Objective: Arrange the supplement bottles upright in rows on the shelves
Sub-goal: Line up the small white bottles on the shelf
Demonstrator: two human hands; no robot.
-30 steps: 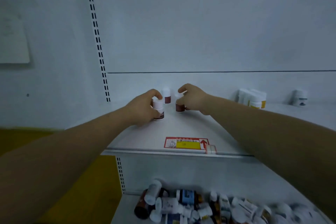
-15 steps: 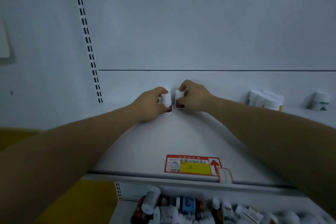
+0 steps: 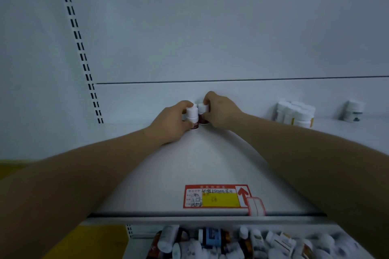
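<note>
Two small white-capped bottles with dark red labels stand upright side by side at the back of the upper white shelf (image 3: 210,164), close to the back panel. My left hand (image 3: 170,124) grips the left bottle (image 3: 192,116) from its left side. My right hand (image 3: 221,111) grips the right bottle (image 3: 202,114), with fingers curled over its cap. The two bottles touch or nearly touch. A third small bottle seen earlier behind them is hidden.
A cluster of white bottles with yellow labels (image 3: 296,113) stands at the back right, and a lone white bottle (image 3: 353,111) further right. A red and yellow price tag (image 3: 216,196) sits at the shelf's front edge. Several loose bottles (image 3: 242,242) lie jumbled on the lower shelf.
Both hands have pushed their bottles back toward the rear panel and together. The view has come closer to the shelf.
</note>
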